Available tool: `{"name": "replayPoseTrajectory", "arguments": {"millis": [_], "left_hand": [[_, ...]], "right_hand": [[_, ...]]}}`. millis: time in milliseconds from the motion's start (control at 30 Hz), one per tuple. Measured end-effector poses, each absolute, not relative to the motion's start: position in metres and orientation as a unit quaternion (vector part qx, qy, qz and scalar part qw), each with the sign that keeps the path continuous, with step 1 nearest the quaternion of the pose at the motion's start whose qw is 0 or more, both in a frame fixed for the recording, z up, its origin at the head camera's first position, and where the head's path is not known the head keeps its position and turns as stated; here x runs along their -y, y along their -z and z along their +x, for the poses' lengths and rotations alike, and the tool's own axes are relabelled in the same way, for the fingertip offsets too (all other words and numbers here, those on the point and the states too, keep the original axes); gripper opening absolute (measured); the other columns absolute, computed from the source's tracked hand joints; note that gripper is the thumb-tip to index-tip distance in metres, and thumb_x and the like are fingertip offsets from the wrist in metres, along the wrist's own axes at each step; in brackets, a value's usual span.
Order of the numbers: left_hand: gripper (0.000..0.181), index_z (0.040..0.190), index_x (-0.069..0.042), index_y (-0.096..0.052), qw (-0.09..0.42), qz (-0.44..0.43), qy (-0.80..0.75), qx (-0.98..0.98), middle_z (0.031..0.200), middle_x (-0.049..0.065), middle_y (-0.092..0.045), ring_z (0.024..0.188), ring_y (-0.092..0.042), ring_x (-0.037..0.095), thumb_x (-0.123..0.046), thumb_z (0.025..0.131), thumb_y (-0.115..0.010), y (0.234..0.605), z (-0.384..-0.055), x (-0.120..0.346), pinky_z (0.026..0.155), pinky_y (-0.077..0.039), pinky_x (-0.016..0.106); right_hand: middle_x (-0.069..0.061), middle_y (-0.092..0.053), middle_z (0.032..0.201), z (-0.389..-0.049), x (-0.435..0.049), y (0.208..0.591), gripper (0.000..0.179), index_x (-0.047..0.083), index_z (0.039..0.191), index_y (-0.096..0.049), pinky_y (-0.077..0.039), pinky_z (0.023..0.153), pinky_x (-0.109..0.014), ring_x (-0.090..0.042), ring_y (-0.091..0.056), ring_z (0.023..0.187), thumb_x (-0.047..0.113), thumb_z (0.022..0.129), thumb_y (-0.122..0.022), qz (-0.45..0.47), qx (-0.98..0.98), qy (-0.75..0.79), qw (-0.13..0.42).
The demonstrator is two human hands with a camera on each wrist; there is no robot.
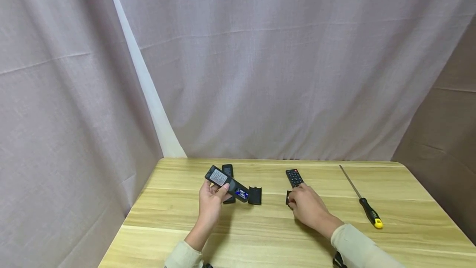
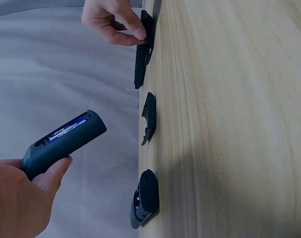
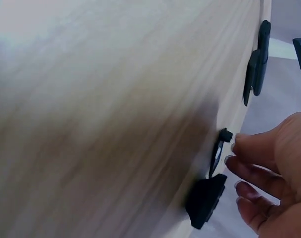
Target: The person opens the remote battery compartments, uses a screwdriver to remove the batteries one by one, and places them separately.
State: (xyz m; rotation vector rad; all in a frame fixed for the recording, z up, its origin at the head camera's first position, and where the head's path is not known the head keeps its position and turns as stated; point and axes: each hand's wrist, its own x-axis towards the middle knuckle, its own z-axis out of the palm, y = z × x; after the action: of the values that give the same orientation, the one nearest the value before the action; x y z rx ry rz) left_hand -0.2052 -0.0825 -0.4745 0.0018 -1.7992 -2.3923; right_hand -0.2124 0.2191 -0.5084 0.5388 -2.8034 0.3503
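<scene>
My left hand (image 1: 212, 199) grips a dark remote control (image 1: 219, 177) from its label end, clear of the table. Its back faces up, and blue batteries (image 1: 241, 194) show in the uncovered compartment. Below it, partly hidden, another remote (image 1: 228, 170) lies on the tabletop. Beside that sits a black battery cover (image 1: 255, 196). My right hand (image 1: 307, 206) has its fingertips right at a small black piece (image 3: 218, 151), which looks like a second cover. In the right wrist view nothing shows between thumb and forefinger. A short remote with buttons (image 1: 295, 178) lies just beyond this hand.
A long screwdriver (image 1: 368, 210) with a black and yellow handle lies to the right on the wooden table (image 1: 267, 235). Grey curtains (image 1: 260, 73) hang behind the table and along its sides.
</scene>
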Motion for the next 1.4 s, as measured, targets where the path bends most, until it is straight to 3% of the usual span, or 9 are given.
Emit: {"name": "replayPoseTrajectory", "arguments": {"millis": [233, 600, 800, 967, 1100, 1400], "left_hand": [[0.04, 0.137, 0.009, -0.049, 0.075, 0.001, 0.799, 0.597, 0.129, 0.037, -0.069, 0.101, -0.079, 0.019, 0.01, 0.099, -0.062, 0.473, -0.207, 0.08, 0.091, -0.068, 0.039], [0.04, 0.138, 0.008, -0.05, 0.072, 0.012, 0.793, 0.605, 0.127, 0.035, -0.071, 0.102, -0.08, 0.022, 0.009, 0.1, -0.062, 0.473, -0.208, 0.079, 0.091, -0.068, 0.039], [0.039, 0.136, 0.008, -0.05, 0.072, 0.013, 0.794, 0.603, 0.124, 0.033, -0.072, 0.099, -0.08, 0.02, 0.008, 0.1, -0.062, 0.474, -0.209, 0.08, 0.089, -0.069, 0.039], [0.039, 0.136, 0.007, -0.05, 0.073, 0.01, 0.794, 0.603, 0.125, 0.034, -0.072, 0.099, -0.08, 0.021, 0.008, 0.1, -0.062, 0.475, -0.21, 0.081, 0.089, -0.069, 0.039], [0.039, 0.137, 0.006, -0.05, 0.07, 0.015, 0.798, 0.599, 0.127, 0.034, -0.071, 0.099, -0.08, 0.022, 0.009, 0.099, -0.062, 0.475, -0.212, 0.082, 0.089, -0.069, 0.04], [0.039, 0.137, 0.007, -0.049, 0.069, 0.02, 0.797, 0.6, 0.126, 0.035, -0.071, 0.097, -0.08, 0.021, 0.007, 0.1, -0.062, 0.474, -0.214, 0.081, 0.087, -0.069, 0.037]], "right_hand": [[0.004, -0.075, 0.088, -0.202, -0.236, 0.496, 0.006, 0.014, 0.089, -0.08, -0.055, 0.077, -0.036, -0.011, -0.054, 0.084, 0.011, 0.088, -0.084, 0.172, 0.958, -0.143, 0.178], [-0.002, -0.074, 0.087, -0.187, -0.292, 0.496, 0.006, 0.01, 0.088, -0.078, -0.059, 0.072, -0.044, -0.02, -0.061, 0.083, 0.016, 0.091, -0.08, 0.101, 0.965, -0.13, 0.204], [-0.016, -0.074, 0.099, -0.181, -0.317, 0.501, 0.022, 0.0, 0.106, -0.077, -0.061, 0.08, -0.06, -0.038, -0.066, 0.096, 0.02, 0.095, -0.076, 0.047, 0.973, -0.138, 0.178], [-0.039, -0.064, 0.121, -0.178, -0.34, 0.503, 0.048, -0.014, 0.125, -0.065, -0.052, 0.095, -0.071, -0.055, -0.056, 0.113, 0.024, 0.097, -0.072, 0.001, 0.977, -0.142, 0.158], [-0.049, -0.053, 0.123, -0.178, -0.362, 0.504, 0.062, -0.024, 0.129, -0.053, -0.047, 0.098, -0.073, -0.063, -0.049, 0.113, 0.029, 0.1, -0.068, -0.028, 0.984, -0.135, 0.116], [-0.035, -0.059, 0.099, -0.182, -0.387, 0.507, 0.055, -0.018, 0.114, -0.056, -0.055, 0.072, -0.066, -0.059, -0.06, 0.096, 0.036, 0.102, -0.064, -0.092, 0.984, -0.15, 0.01]]}}
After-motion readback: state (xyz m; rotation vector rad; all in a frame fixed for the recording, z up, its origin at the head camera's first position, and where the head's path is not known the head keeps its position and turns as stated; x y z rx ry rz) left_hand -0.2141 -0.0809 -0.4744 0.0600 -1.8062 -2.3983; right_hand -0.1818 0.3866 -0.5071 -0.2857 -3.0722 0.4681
